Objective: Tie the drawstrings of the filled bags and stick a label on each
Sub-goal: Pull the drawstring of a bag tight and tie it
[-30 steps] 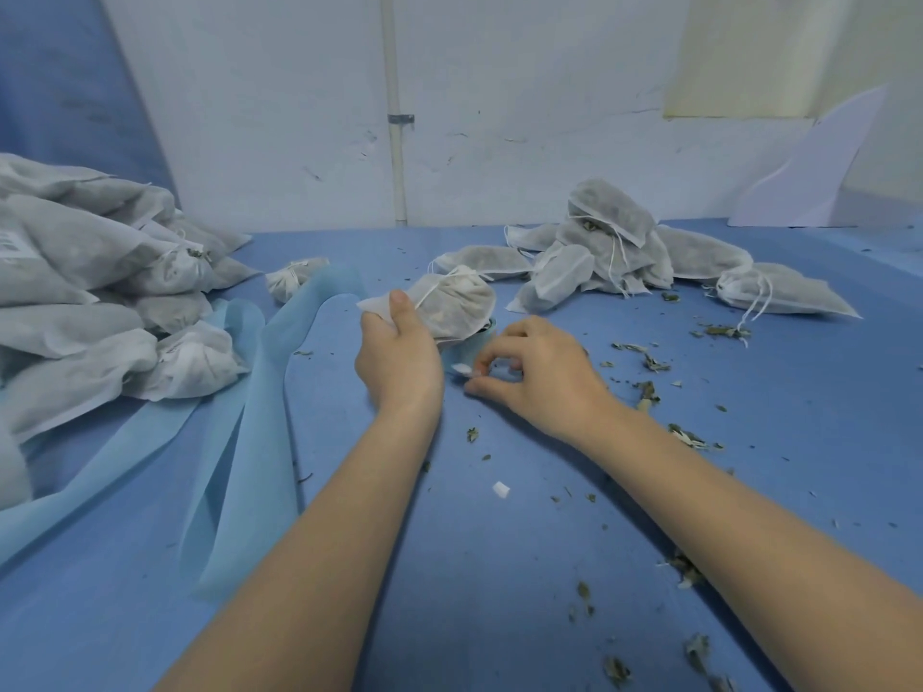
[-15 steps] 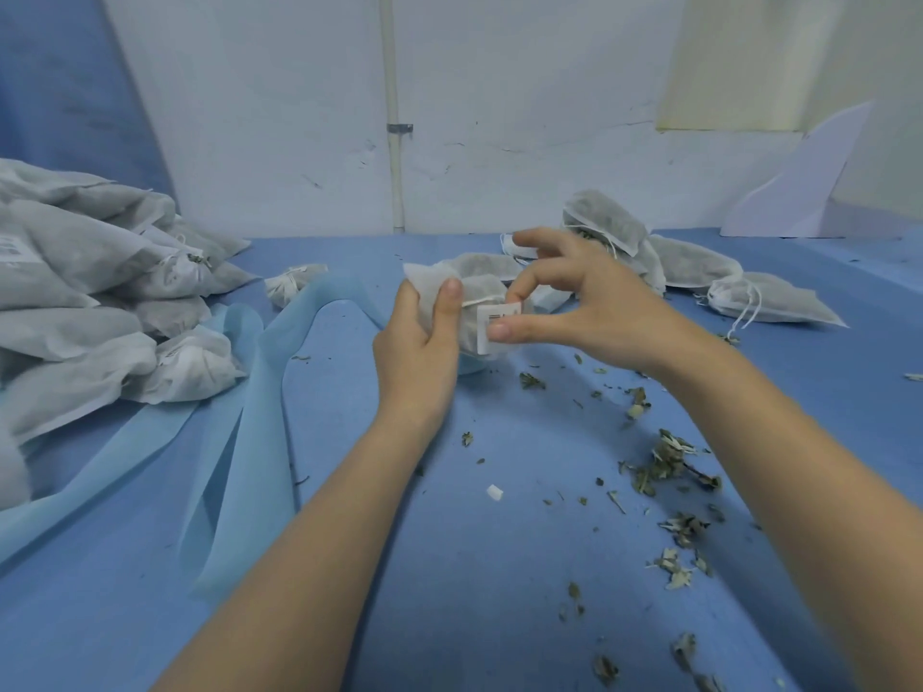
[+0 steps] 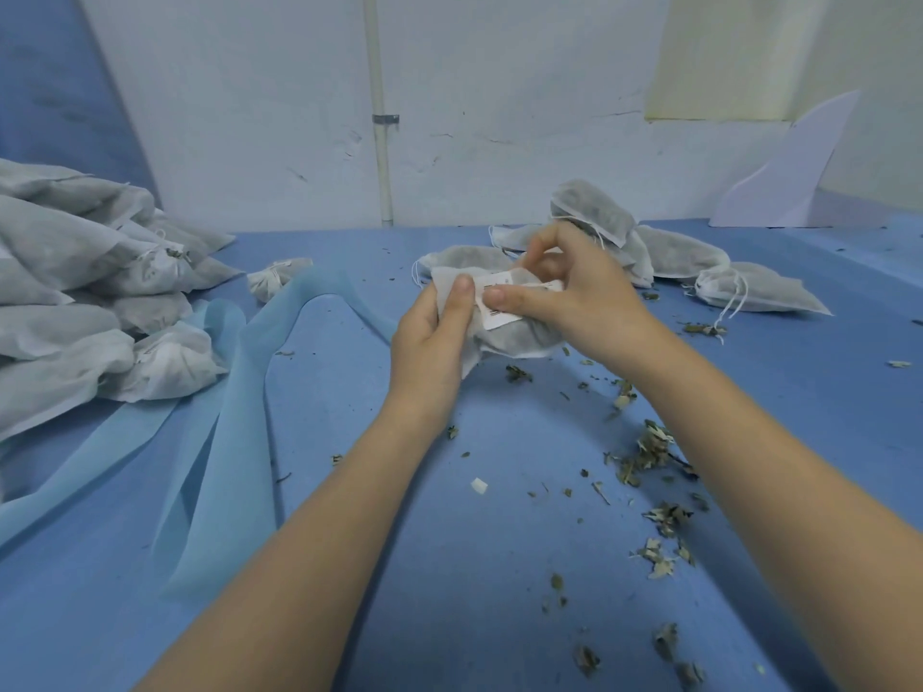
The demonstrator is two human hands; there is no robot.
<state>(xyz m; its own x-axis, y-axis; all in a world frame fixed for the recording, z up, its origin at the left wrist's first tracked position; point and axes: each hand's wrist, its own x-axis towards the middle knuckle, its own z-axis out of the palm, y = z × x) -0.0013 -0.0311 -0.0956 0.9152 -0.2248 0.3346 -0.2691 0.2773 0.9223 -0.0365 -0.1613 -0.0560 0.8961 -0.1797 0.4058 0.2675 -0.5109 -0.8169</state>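
1. Gripping a filled bag point(image 3: 514, 337) above the blue desk point(image 3: 449, 566), the left hand point(image 3: 432, 337) curls its fingers behind the fabric, out of sight.
2. Right hand point(image 3: 574, 297) presses a white label point(image 3: 499, 304) onto the bag with its thumb; the print is unreadable.
3. Untied bags point(image 3: 699, 262) lie far right, partly hidden by the hands.

A small white rectangular paper label point(image 3: 497, 302) printed with dark marks, possibly a barcode and a line of small text, lies on a grey non-woven drawstring bag point(image 3: 519, 337) under the thumb of the right hand point(image 3: 564, 297). The print is too small and blurred to read.
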